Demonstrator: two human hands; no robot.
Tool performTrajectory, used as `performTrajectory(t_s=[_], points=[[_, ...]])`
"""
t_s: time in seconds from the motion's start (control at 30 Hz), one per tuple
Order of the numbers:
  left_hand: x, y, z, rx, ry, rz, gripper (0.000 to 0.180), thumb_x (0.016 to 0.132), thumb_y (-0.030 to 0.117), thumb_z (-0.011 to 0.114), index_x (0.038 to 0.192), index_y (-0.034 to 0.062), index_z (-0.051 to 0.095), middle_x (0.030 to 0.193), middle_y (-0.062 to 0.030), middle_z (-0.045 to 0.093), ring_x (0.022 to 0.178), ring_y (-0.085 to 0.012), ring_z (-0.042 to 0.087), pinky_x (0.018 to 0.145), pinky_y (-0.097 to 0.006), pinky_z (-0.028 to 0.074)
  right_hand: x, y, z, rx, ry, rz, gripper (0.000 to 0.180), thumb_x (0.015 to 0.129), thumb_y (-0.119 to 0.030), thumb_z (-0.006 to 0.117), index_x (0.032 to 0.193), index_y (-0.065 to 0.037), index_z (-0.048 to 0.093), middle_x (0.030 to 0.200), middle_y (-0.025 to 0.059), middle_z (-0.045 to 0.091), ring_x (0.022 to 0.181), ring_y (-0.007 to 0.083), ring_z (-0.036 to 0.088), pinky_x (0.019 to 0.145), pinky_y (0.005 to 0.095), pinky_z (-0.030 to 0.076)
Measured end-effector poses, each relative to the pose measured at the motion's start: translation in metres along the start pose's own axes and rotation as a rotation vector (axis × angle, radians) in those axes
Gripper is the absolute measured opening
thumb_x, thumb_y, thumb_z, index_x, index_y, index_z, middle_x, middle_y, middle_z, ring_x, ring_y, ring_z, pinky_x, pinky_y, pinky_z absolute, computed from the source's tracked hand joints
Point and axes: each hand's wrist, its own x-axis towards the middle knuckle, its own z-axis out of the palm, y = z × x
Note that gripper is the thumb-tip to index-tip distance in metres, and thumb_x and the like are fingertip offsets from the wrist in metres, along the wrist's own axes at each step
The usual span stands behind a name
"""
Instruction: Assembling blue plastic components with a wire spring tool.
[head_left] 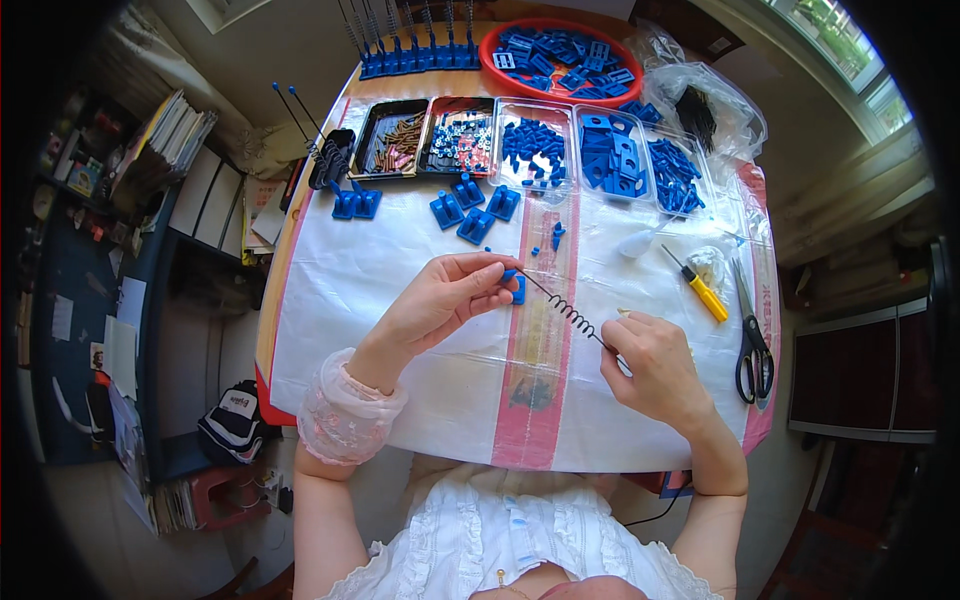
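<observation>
L hand (pixel 440 300) pinches a small blue plastic piece (pixel 513 283) between thumb and forefinger tips – other fingers curled loose. R hand (pixel 655 365) has its fingers pressed together on the near end of a thin black rod with a coiled spring section (pixel 572 315), which spans the gap between both hands, slanting from far-left to near-right, held just above the counter (pixel 420 400)

Judging the step – rod tip is meeting the blue piece. To do it well: keep the rod in line w/ the hole in the piece, steady the L hand, push w/ the R along the rod's axis, not sideways, or the thin wire prob bends. Grip close to the spring so it doesn't buckle

Counter is covered w/ white plastic sheet w/ a pink stripe down the middle. Far side: row of clear trays (pixel 533 150) w/ blue parts, a dark tray of brown bits (pixel 393 140), one of mixed small hardware (pixel 460 140), red round basin (pixel 560 60) full of blue pieces, a line of finished rods standing in blue bases (pixel 415 55). Loose blue blocks (pixel 470 210) lie mid-counter. To the right: yellow-handled screwdriver (pixel 705 290), black scissors (pixel 755 345), clear bags (pixel 705 105)

Room: shelves w/ papers at left, window at far right, dark cabinet at right, bag on floor near left
</observation>
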Motion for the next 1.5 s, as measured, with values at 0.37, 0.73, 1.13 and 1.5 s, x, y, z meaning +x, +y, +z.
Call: performTrajectory(t_s=[0.37,0.73,1.13,1.5], points=[[0.001,-0.001,-0.002,0.077,0.089,-0.021,0.026,0.108,0.019,0.061,0.117,-0.0038,0.070,0.097,-0.0053,0.072,0.088,-0.0071,0.070,0.076,-0.017,0.060,-0.001,-0.001,-0.005,-0.046,-0.031,-0.009,0.010,0.079,-0.005,0.068,0.081,-0.005,0.058,0.070,0.0102,0.057,0.072,0.0298,0.062,0.064,0.0441,0.049],[0.000,0.001,0.000,0.136,0.104,-0.021,0.027,0.108,0.020,0.061,0.116,-0.0037,0.071,0.094,-0.0042,0.072,0.082,-0.0063,0.068,0.075,-0.017,0.058,-0.003,-0.001,-0.006,-0.065,-0.033,-0.012,0.011,0.078,-0.003,0.068,0.079,-0.005,0.057,0.069,0.0106,0.056,0.071,0.0300,0.061,0.064,0.0440,0.049],[0.002,-0.006,0.007,0.641,0.102,0.067,0.025,0.106,0.018,0.064,0.113,-0.0025,0.077,0.092,-0.0061,0.076,0.078,-0.0082,0.068,0.075,-0.024,0.057,-0.006,-0.001,-0.012,-0.164,-0.057,-0.030,0.012,0.076,-0.003,0.070,0.080,-0.006,0.058,0.072,0.0095,0.056,0.073,0.0286,0.059,0.066,0.0426,0.049],[0.000,-0.015,0.012,0.648,0.050,0.062,0.028,0.107,0.018,0.062,0.118,-0.0041,0.075,0.097,-0.0094,0.078,0.083,-0.0105,0.071,0.078,-0.025,0.059,-0.006,0.000,-0.009,-0.159,-0.088,-0.034,0.011,0.077,-0.003,0.070,0.081,-0.005,0.060,0.073,0.0093,0.057,0.074,0.0281,0.060,0.068,0.0424,0.050]])
